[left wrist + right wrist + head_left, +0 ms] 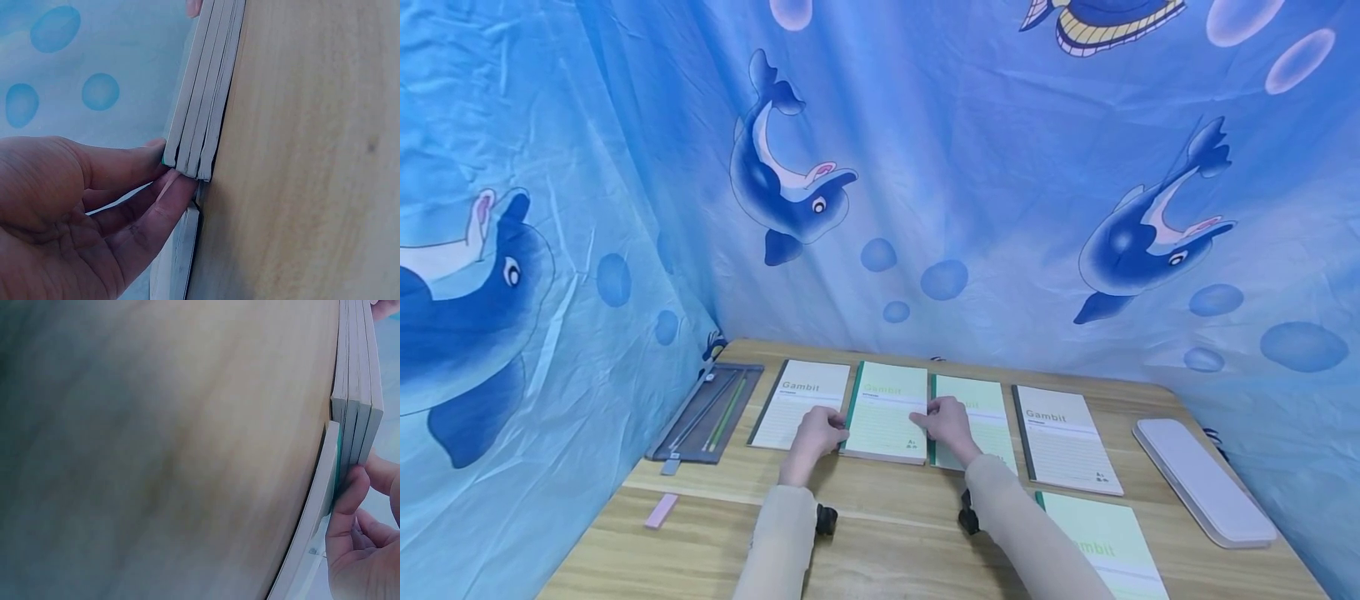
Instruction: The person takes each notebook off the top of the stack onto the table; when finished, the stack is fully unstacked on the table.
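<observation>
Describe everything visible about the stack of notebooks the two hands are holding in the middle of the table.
The notebook stack lies flat on the wooden table, between a white Gambit notebook and a single green notebook. Its top cover is pale green, lined, with a darker green spine on the left. The wrist views show several thin paper-edged books, roughly aligned. The left hand grips its left edge, the right hand its right edge.

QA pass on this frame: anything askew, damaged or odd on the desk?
Nothing damaged or spilled. The left hand and right hand grip a stack of notebooks; the wrist views show several books. It overlaps the beige notebook and the green notebook beside it. Another notebook lies alone, nearer.
</observation>
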Demonstrator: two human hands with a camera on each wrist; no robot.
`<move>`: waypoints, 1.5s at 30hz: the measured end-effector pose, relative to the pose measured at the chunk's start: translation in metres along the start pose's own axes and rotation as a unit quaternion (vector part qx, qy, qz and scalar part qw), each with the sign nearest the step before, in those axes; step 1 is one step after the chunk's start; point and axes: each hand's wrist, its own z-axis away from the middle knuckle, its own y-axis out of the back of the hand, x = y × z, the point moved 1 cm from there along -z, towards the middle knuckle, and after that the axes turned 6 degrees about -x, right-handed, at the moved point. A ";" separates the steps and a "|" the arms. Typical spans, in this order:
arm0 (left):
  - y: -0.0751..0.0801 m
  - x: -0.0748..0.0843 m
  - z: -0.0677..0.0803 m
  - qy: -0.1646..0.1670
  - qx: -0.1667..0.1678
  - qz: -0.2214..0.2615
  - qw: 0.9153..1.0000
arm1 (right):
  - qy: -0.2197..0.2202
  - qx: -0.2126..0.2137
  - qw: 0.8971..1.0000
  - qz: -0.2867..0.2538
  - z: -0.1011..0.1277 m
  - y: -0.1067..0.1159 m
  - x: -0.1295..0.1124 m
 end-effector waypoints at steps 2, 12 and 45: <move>0.000 0.000 0.000 0.002 -0.001 0.003 1.000 | -0.002 0.003 1.000 0.003 0.000 -0.001 0.001; 0.002 0.000 0.001 -0.004 -0.003 0.003 1.000 | -0.013 0.018 1.000 0.000 -0.001 -0.001 0.002; 0.001 -0.002 -0.001 -0.022 0.006 -0.036 0.999 | -0.039 0.045 0.997 -0.040 0.010 0.027 0.013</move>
